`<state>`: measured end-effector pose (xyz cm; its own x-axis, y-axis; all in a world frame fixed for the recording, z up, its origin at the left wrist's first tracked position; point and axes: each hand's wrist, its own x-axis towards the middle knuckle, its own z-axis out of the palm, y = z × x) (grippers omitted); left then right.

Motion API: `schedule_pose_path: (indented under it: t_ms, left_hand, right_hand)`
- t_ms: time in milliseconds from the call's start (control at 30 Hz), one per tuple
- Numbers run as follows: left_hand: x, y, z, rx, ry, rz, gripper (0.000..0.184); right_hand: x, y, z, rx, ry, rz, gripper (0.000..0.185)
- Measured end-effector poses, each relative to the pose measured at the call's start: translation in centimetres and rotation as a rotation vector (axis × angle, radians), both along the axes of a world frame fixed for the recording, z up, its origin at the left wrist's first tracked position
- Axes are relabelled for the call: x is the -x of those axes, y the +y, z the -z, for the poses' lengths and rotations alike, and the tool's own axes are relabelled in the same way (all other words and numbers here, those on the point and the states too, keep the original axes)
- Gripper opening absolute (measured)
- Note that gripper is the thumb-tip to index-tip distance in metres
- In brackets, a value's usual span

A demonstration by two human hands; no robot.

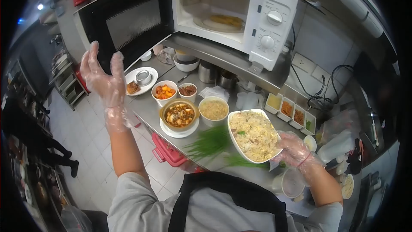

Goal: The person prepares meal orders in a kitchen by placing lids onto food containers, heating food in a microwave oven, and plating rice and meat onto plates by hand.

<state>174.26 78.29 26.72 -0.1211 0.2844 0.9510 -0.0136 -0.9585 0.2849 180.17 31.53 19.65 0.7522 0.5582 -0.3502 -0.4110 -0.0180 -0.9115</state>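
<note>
Keeping the rice bowl [232, 132] level likely called for a firm right grip [294, 149], clamped on its edge; left grip [103, 71] spread wide, empty, near microwave door [133, 19].

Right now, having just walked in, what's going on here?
A person's clear-gloved right hand holds a squarish white bowl of fried rice above a grey metal counter. The clear-gloved left hand is raised and empty, fingers spread, seen against the open black door of a white microwave. Something yellowish sits inside. On the counter, a round brown pot of saucy food rests on a white plate.
</note>
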Motion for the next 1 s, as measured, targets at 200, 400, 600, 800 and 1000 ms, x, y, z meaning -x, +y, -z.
schedule_pose_path:
  t_ms: [200, 400, 600, 800, 1000]
  left_hand:
    - [-11.9, -5.0, -4.1, -0.473, 0.334, 0.475, 0.047]
    - [-32.7, -8.9, -9.0, -0.624, 1.092, 0.320, 0.054]
    - [-36.4, -10.0, -9.1, -0.516, 1.348, 0.424, 0.056]
    - [-34.7, -9.4, -10.1, -0.635, 1.451, 0.346, 0.054]
    - [-29.4, -8.3, -10.5, -0.282, 1.236, 0.575, 0.056]
  right_hand:
    - [1.5, 3.8, 1.6, 0.063, 0.009, 0.153, 0.033]
    - [3.4, 2.8, 4.6, 0.065, 0.038, 0.341, 0.038]
    - [6.5, 0.4, 5.6, -0.012, 0.079, 0.535, 0.048]
    - [7.3, -2.2, 5.4, 0.024, 0.086, 0.536, 0.046]
    - [7.3, -3.0, 5.3, 0.017, 0.083, 0.501, 0.050]
